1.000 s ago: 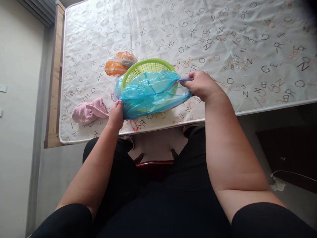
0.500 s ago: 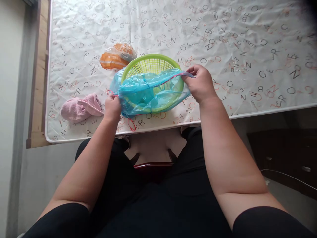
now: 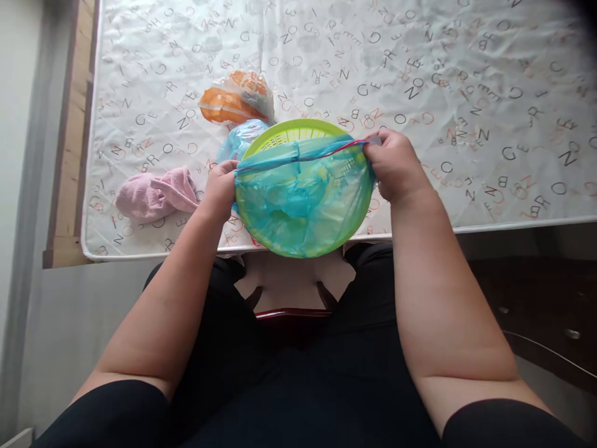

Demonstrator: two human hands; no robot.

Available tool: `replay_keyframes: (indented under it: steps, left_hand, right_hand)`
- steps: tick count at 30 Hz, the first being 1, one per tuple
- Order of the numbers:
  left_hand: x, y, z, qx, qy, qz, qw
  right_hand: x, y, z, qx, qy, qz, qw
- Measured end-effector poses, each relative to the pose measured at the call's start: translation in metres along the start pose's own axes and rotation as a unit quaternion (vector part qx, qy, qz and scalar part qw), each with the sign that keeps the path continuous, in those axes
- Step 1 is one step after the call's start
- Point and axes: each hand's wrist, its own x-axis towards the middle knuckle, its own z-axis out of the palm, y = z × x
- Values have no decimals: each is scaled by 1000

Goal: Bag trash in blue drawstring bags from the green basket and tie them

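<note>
A thin blue plastic bag (image 3: pixel 298 193) with a pink drawstring along its mouth is stretched over the near part of a yellow-green plastic basket (image 3: pixel 298 126). The basket's far rim and slotted wall show above the bag's edge. My left hand (image 3: pixel 222 190) is closed on the bag's edge at the basket's left side. At the right side, my right hand (image 3: pixel 395 163) pinches the other end of the drawstring edge. The basket's near side, inside the bag, juts past the mattress edge above my lap.
On the letter-printed mattress (image 3: pixel 466 155) lie a folded pink towel (image 3: pixel 156 196) at left and an orange-and-clear plastic bag (image 3: pixel 236 98) with contents behind. A bundled blue plastic (image 3: pixel 240 140) sits behind the basket. Dark drawers (image 3: pixel 550 298) stand at lower right.
The bag's edge is pulled straighter and now covers more of the basket's near side. The basket has come toward me, over the mattress edge. My right hand has shifted slightly right.
</note>
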Motion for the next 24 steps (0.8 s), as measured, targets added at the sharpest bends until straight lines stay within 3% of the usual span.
replay_keyframes:
  steps: [3, 6, 12, 18, 24]
  left_hand:
    - [-5, -1, 4, -41, -46, -26, 998]
    - [-10, 4, 11, -75, -70, -2, 995]
    - [-13, 7, 15, -58, -60, -24, 996]
    - [0, -2, 13, 141, -86, -33, 986]
    - [8, -7, 8, 271, -56, -44, 960]
  right_hand:
    - [-3, 1, 10, -1, 25, -4, 1000]
    - [-8, -4, 18, 22, 4, -15, 1000]
    - [-16, -13, 18, 43, -45, 7, 998]
    - [-21, -5, 21, 43, -151, 72, 985]
    - [-10, 12, 22, -17, -79, 74, 994]
